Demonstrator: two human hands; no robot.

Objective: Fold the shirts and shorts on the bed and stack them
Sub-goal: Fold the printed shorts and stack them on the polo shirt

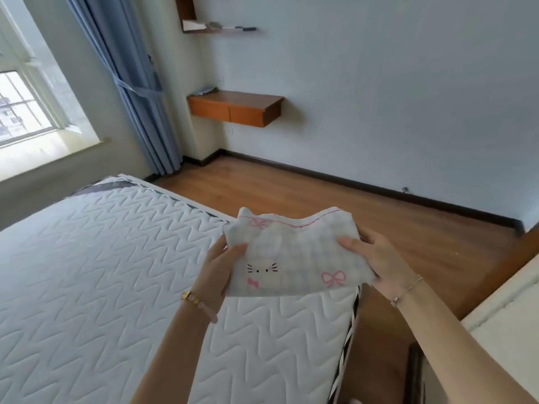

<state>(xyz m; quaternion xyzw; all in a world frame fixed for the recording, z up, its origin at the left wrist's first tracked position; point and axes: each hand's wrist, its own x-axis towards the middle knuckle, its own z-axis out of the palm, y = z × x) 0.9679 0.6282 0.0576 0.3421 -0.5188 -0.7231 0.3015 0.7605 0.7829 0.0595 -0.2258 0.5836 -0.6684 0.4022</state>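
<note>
Pinching folded garment (294, 255) btwn L hand (217, 269) & R hand (379, 260) fingers — held above bed (87, 258) corner.

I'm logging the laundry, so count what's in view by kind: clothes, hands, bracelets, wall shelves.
Clothes: 1, a checked garment held above the bed
Hands: 2, left, right
Bracelets: 2
Wall shelves: 2
Total: 7

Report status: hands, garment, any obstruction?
Left hand and right hand both gripping small pale checked garment with pink bows, held above white quilted mattress. No stack visible. Nothing in the way.
</note>
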